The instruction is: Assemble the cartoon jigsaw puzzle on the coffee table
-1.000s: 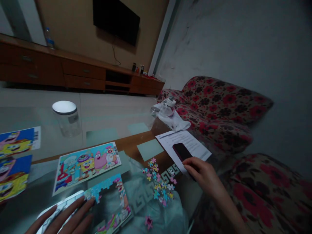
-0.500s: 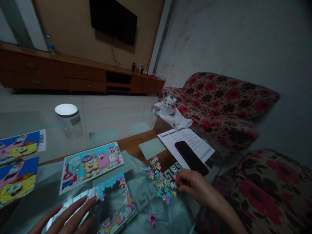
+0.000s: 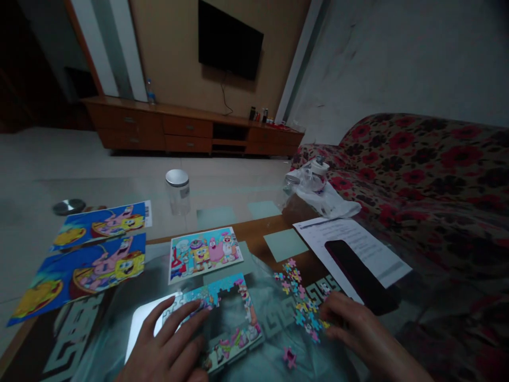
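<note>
Piece-picking for a part-built puzzle (image 3: 222, 323) is the step in hand; the next move likely calls for pinching one piece and matching it to a gap. The left hand (image 3: 170, 350) lies flat, fingers spread, on the puzzle at 6 o'clock. The right hand (image 3: 353, 331), loosely curled, touches the loose pieces (image 3: 300, 302) at 4 o'clock; whether it grips one cannot be told

Only the person's two hands and part of the right forearm show, at the bottom edge of the view. The left hand (image 3: 169, 353) is bare, with no ring, watch or glove on the fingers seen. The right hand (image 3: 356, 331) is bare as well, and its wrist and forearm carry no sleeve, cuff or band. The dim light hides finer detail such as nails.
</note>
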Motion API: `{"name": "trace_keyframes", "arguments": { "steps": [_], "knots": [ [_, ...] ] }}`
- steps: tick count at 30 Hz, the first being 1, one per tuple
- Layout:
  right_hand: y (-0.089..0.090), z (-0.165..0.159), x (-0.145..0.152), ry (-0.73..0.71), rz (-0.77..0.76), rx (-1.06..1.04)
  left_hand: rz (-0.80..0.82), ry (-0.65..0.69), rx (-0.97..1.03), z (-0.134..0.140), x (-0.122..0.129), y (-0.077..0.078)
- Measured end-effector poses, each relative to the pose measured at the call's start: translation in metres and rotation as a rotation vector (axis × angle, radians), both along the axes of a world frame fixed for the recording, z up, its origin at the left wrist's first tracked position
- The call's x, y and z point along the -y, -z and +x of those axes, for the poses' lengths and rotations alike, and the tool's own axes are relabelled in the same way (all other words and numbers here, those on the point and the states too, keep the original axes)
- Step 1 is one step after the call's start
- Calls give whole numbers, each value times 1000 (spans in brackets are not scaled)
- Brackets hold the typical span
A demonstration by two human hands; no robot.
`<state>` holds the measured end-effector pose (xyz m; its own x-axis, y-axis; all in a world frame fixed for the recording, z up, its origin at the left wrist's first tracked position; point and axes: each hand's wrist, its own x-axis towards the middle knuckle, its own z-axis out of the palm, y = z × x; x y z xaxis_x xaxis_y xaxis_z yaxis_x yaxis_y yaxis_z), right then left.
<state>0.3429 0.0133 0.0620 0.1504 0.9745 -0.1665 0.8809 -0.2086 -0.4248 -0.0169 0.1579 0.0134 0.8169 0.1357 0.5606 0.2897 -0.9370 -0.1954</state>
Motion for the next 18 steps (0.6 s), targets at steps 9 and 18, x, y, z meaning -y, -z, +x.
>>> {"name": "trace_keyframes", "arguments": {
  "steps": [9,18],
  "knots": [
    [-2,1,-6,16,-1,-4,23,8,-12,1,0,-1],
    [-13,7,-3,85,52,-9,74,53,16,-4,-11,17]
  ]
}}
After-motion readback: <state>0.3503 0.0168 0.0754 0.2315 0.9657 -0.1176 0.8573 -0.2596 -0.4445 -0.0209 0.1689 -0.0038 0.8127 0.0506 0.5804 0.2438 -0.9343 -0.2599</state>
